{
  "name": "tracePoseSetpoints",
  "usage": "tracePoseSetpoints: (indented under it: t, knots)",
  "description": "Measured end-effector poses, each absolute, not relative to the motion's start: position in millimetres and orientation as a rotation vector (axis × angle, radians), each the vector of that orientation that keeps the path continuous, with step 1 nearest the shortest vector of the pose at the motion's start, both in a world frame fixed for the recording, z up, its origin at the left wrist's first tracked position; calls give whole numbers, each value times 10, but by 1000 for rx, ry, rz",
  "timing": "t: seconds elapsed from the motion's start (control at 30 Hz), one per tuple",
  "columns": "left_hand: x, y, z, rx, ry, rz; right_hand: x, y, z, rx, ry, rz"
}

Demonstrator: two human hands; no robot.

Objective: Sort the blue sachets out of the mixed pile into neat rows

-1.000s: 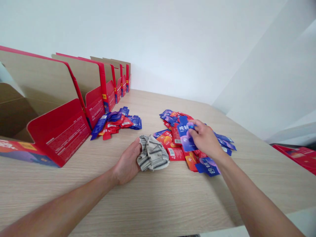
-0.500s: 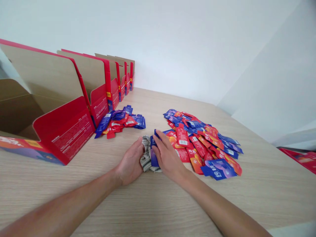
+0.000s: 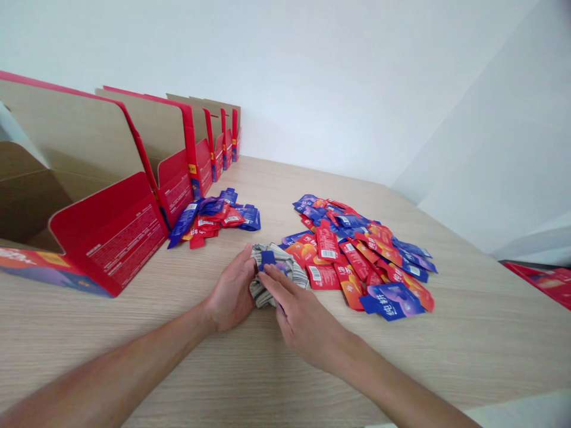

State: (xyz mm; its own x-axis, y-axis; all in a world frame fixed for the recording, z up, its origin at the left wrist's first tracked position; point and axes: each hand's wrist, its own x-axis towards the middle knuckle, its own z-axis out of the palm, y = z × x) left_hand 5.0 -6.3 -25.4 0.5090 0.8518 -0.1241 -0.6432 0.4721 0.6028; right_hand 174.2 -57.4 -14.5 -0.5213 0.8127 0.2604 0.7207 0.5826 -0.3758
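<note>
A crumpled striped cloth point(image 3: 298, 274) is gripped by my left hand point(image 3: 232, 292) along its left side, over the table. On the cloth lies a blue sachet point(image 3: 268, 258), mostly covered by fingers. My right hand point(image 3: 307, 318) is closed on this sachet, pressing it against the cloth. Just beyond, to the right, spreads a large pile of red and blue sachets point(image 3: 328, 242), one blue sachet point(image 3: 393, 300) lying at its near edge. Left of the cloth, a smaller heap of sachets point(image 3: 207, 221) rests near the boxes.
Several open red cardboard boxes point(image 3: 113, 249) stand in a row along the left, reaching back to the white wall point(image 3: 312, 89). At the far right edge is another red printed item point(image 3: 542, 285). The wooden table point(image 3: 250, 374) runs beneath everything.
My right hand has carried a blue sachet from the right pile leftward onto the cloth. Since half a second ago the sachet has gone from upright to lying against the cloth.
</note>
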Motion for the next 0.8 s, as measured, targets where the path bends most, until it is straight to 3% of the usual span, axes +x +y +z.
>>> tracePoseSetpoints:
  t: [0.17, 0.3, 0.5, 0.8]
  knots:
    - [66, -81, -143, 552, 450, 834, 1871, -549, 197, -1083, -2065, 496]
    - [67, -75, -123, 564, 409, 818, 1856, -238, 45, -1172, -1704, 559]
    - [69, -61, -193, 516, 396, 845, 1883, -41, -352, -1407, -2064, 208]
    - [65, -67, -156, 482, 521, 918, 1649, -451, -275, -1418, -2463, -133]
